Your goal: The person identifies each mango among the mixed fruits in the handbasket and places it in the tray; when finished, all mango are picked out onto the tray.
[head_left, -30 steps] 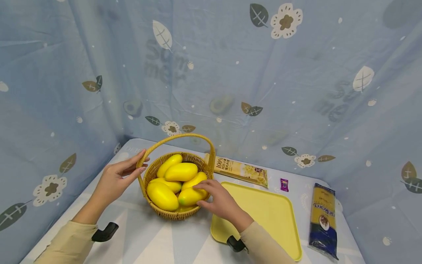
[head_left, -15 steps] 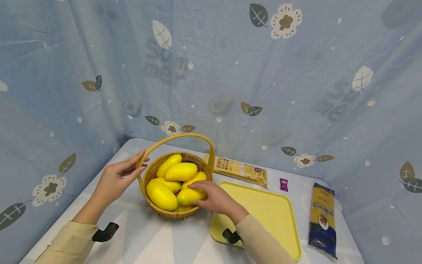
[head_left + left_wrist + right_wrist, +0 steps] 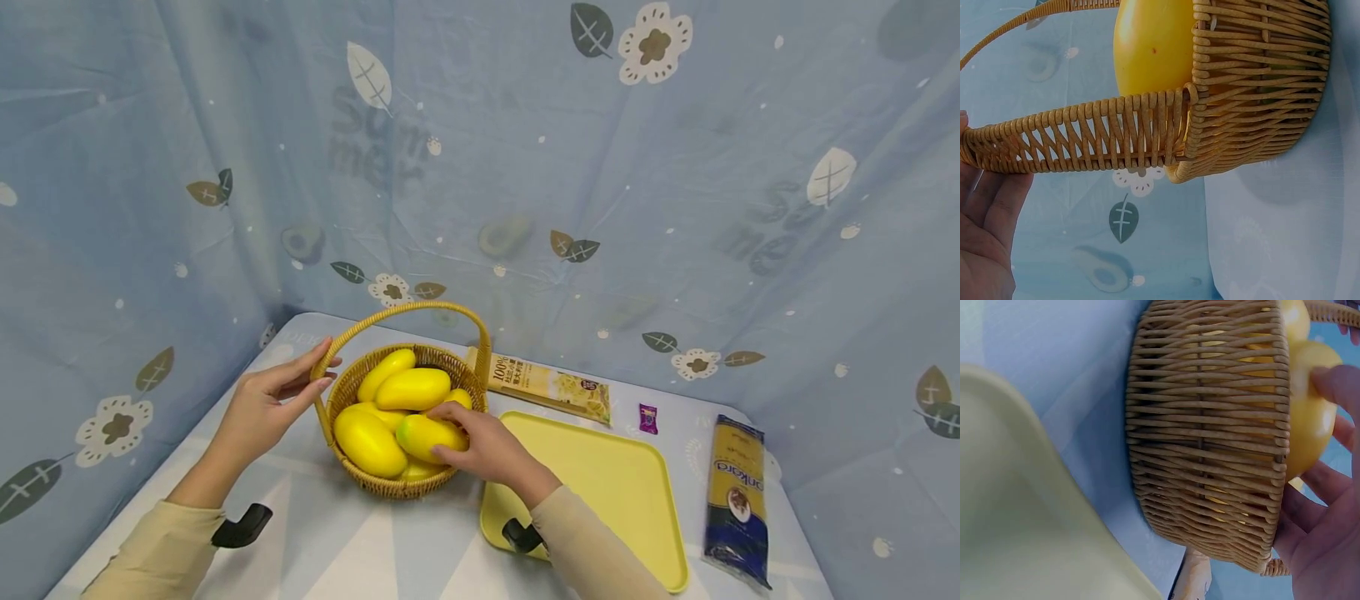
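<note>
Gripped in the right hand (image 3: 491, 446), between thumb and curled fingers, as seen in the head view: one smooth, oval yellow fruit (image 3: 435, 442) with a greenish end, held at the mouth of a round wicker basket (image 3: 392, 487). By the left hand (image 3: 262, 408), the basket handle (image 3: 429, 306), a tall wrapped arch, is pinched on its left side. Further glossy yellow fruits (image 3: 412, 389) are contained in the basket. Beside it are laid a flat yellow tray (image 3: 592, 475) with rounded corners, a long printed packet (image 3: 549, 390), a small purple wrapped piece (image 3: 648, 419) and a shiny blue-and-gold packet (image 3: 737, 500).
Left wrist view: an openwork lattice is shown in the handle, ribbed weaving in the wall.
Right wrist view: the gripped fruit is seen bulging above the corded rim, the thumb pressed to its polished skin
</note>
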A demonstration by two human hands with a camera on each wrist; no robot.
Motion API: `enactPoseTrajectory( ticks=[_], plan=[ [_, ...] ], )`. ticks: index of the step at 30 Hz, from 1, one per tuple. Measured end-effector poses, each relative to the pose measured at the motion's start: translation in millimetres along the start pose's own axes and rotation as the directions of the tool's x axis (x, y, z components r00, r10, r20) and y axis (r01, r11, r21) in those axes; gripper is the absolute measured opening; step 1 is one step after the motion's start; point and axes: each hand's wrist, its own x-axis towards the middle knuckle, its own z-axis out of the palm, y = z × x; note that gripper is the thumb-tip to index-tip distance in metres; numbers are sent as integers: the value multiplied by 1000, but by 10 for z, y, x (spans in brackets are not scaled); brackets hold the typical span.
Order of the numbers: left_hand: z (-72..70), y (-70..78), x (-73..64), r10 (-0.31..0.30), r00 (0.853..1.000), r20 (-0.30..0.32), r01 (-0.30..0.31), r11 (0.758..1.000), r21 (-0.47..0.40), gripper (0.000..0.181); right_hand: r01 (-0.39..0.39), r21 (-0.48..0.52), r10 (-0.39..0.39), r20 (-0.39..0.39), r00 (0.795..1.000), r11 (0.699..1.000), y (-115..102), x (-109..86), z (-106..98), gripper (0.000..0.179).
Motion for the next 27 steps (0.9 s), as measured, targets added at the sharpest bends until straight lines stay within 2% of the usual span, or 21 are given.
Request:
enactPoseTrajectory(
  ticks=[9, 13, 18, 27],
  plan=[
    [-9, 9, 9, 3, 1000, 3, -3, 1000, -6, 70, -3, -30, 3, 7, 1000, 1000, -17, -7, 14, 51],
    [0, 4, 12, 4, 1000, 2, -4, 1000, -8, 71, -6, -24, 5, -15, 1000, 1000, -12, -15, 29, 52],
    [1, 6, 19, 3, 1000, 0, -3, 1000, -8, 70, -33, 90, 38, -59, 998, 995, -28, -45, 2, 53],
    [-3, -3, 16, 7, 1000, 0, -7, 1000, -11, 69, -49, 274, 94, -156, 983, 961, -32, -168, -148, 54]
  ],
)
